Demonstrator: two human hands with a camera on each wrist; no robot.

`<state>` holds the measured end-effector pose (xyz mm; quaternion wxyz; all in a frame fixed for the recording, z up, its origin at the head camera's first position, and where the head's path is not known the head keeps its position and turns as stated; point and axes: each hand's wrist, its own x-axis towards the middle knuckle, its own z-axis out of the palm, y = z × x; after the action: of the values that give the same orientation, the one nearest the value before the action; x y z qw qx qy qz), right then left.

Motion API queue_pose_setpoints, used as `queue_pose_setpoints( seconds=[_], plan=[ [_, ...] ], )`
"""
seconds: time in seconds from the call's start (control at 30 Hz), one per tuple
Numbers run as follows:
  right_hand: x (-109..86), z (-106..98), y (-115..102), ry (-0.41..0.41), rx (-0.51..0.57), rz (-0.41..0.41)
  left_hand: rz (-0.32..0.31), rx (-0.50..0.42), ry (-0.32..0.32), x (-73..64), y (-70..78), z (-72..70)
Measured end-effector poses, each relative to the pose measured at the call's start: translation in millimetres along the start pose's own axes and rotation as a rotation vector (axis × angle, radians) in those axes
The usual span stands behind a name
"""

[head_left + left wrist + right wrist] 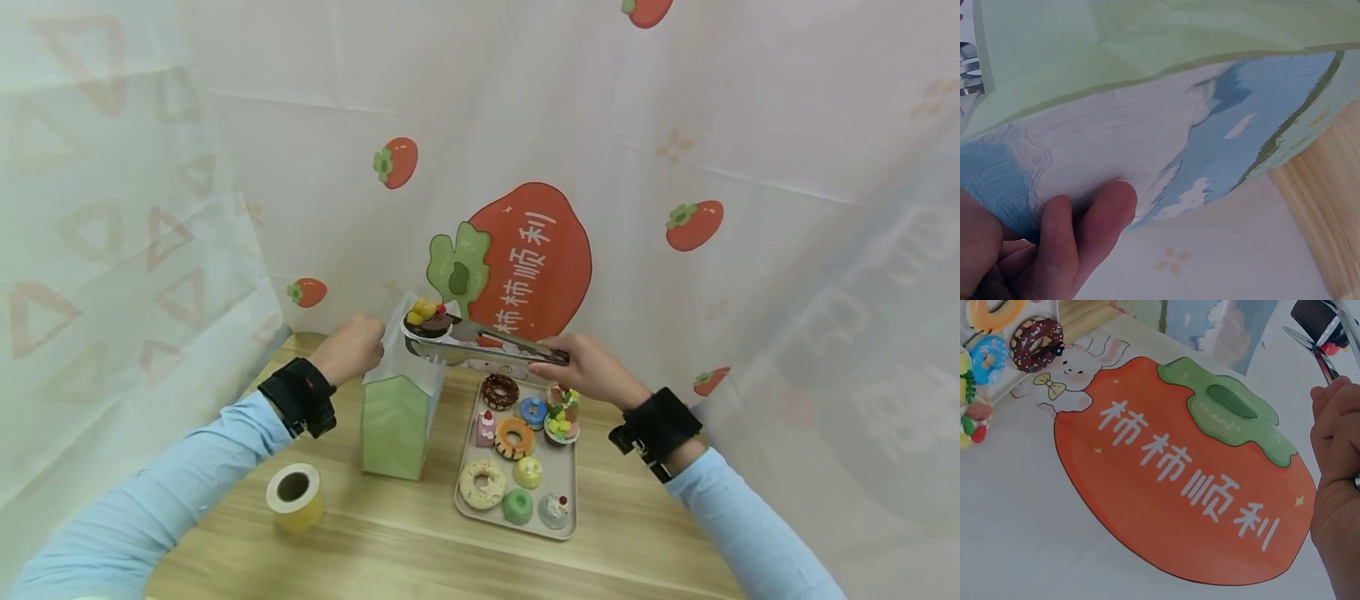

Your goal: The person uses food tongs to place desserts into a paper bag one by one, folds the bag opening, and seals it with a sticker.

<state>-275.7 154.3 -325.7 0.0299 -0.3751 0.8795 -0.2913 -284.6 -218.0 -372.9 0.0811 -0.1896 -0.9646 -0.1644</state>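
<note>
My left hand (351,348) is at the upper left edge of a standing paper bag (393,429), green in front with a pale upper part. In the left wrist view its curled fingers (1107,209) grip the bag's blue-and-white side; the thumb is hidden. Metal tongs (517,343) are held in my right hand (592,368), pointing left. Between their tips is a small dark cupcake (427,322) topped with yellow and red fruit, over the bag's mouth. The right wrist view catches only part of that cupcake (1317,319) at its top right corner.
Right of the bag lies a beige tray (468,454) with several toy doughnuts and small cakes, among them an orange doughnut (504,440). A yellow tape roll (300,510) stands front left on the wooden table (390,533). A printed curtain (315,192) hangs behind.
</note>
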Motion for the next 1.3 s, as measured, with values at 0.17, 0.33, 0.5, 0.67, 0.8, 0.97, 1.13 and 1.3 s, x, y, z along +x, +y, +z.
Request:
queue_pose_setpoints(
  seconds=[0.17,0.33,0.5,0.67,0.8,0.97,1.13,1.3],
  plan=[
    [16.0,-7,-6,-0.035,-0.076,-0.077,-0.007,-0.009,0.005,-0.6,2.3,-3.1],
    [27.9,-13,-17,-0.102,-0.145,-0.14,-0.027,-0.058,-0.018,-1.1,4.9,-5.0],
    [43.6,-15,-35,-0.221,-0.247,-0.12,-0.051,-0.083,-0.052,1.9,10.4,-6.6],
    [67.8,-8,-56,-0.349,-0.393,-0.101,-0.048,-0.088,-0.075,6.5,17.6,-6.7],
    [89.1,3,-68,-0.424,-0.463,-0.124,-0.029,-0.082,-0.066,6.2,18.5,-6.0],
    [111.6,16,-74,-0.476,-0.54,-0.144,-0.011,-0.058,-0.05,2.3,15.1,-6.8],
    [127.9,33,-77,-0.522,-0.629,-0.125,-0.008,-0.046,-0.029,1.0,14.3,-6.2],
    [140.4,53,-85,-0.59,-0.717,-0.061,-0.015,-0.02,-0.024,2.5,17.8,-5.9]
  ],
)
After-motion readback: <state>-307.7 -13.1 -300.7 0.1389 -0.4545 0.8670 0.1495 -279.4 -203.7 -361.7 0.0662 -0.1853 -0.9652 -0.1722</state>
